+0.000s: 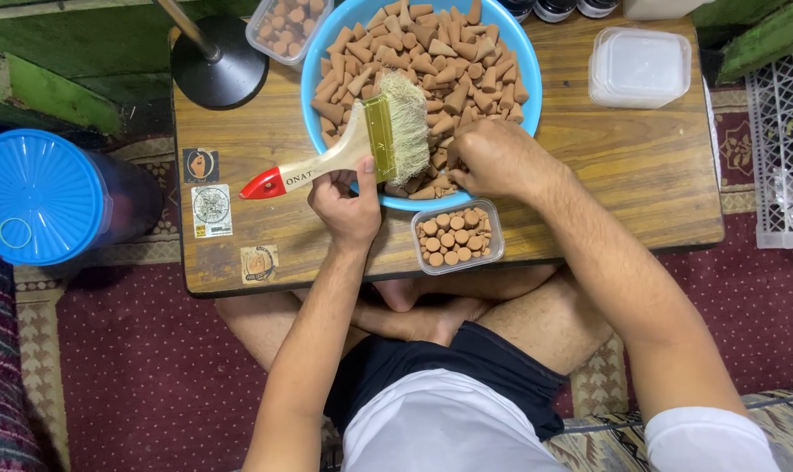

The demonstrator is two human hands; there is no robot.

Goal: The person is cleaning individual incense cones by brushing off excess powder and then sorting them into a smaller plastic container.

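A round blue lid [38,194] sits on a dark tub at the left, on the red rug [134,367]. A black round stand base [220,65] rests on the wooden worktop [624,166]. A stack of clear empty boxes [639,65] sits at the far right corner. Three stickers [211,210] are stuck near the left edge. A white plastic crate [786,149] stands off to the right.
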